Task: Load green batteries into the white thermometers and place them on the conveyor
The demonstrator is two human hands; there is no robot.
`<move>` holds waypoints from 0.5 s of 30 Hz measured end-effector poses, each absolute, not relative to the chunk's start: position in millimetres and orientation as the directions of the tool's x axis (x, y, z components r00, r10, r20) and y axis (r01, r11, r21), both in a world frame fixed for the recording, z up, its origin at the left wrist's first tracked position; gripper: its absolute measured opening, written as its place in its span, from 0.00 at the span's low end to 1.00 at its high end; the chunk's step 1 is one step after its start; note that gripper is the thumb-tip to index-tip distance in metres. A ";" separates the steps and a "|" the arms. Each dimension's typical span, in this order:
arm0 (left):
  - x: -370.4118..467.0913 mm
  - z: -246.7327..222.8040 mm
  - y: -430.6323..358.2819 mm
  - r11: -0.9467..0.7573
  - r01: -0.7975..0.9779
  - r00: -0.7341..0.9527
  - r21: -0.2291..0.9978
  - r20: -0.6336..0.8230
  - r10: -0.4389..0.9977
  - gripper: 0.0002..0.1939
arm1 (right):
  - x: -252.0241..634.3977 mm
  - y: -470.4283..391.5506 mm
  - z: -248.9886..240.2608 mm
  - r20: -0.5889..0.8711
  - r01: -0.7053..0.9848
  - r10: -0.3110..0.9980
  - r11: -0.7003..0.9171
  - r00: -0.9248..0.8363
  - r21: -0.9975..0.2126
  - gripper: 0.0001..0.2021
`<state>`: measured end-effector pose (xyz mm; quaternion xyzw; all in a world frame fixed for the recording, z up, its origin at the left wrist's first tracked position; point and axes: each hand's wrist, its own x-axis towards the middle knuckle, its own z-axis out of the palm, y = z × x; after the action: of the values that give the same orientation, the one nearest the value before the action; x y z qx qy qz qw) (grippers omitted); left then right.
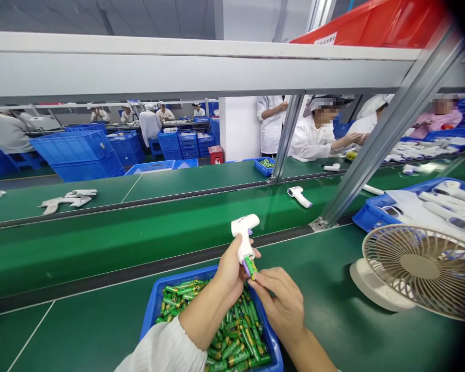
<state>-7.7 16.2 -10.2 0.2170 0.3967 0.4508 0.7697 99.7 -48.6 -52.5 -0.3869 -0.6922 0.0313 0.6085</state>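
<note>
My left hand (pixel 229 263) is wrapped round the handle of a white infrared thermometer (pixel 245 227) with purple trim, its head pointing up and away. At the handle's lower end the battery compartment is open, and green batteries (pixel 251 266) stick partly out of it. The fingertips of my right hand (pixel 282 299) pinch the outer end of these batteries; how many they grip is hidden. Below both hands sits a blue bin (pixel 149 310) full of loose green-and-gold batteries (pixel 242 330).
A beige fan (pixel 416 266) stands at the right, before a blue tray (pixel 366 214) of thermometers. Another thermometer (pixel 300 197) lies on the green conveyor belt (pixel 101 235). A metal post (pixel 387 129) rises at right. White housing parts (pixel 72 199) lie across the belt. Co-workers sit beyond.
</note>
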 end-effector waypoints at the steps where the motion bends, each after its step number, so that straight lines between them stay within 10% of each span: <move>1: -7.7 -10.6 15.5 0.493 -0.529 0.280 0.690 -0.406 0.870 0.21 | 99.5 -48.5 -52.7 0.817 0.500 0.575 0.698 0.034 -0.512 0.18; 15: -8.8 -18.3 17.2 0.463 -0.406 0.206 0.788 -0.415 0.886 0.22 | 108.9 -44.3 -49.3 0.826 0.548 0.558 0.715 -0.072 -0.435 0.16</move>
<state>-8.8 17.2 -18.3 0.2680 0.4478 0.4433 0.7289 108.9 -44.3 -49.3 -0.3777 -0.7320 0.0048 0.5670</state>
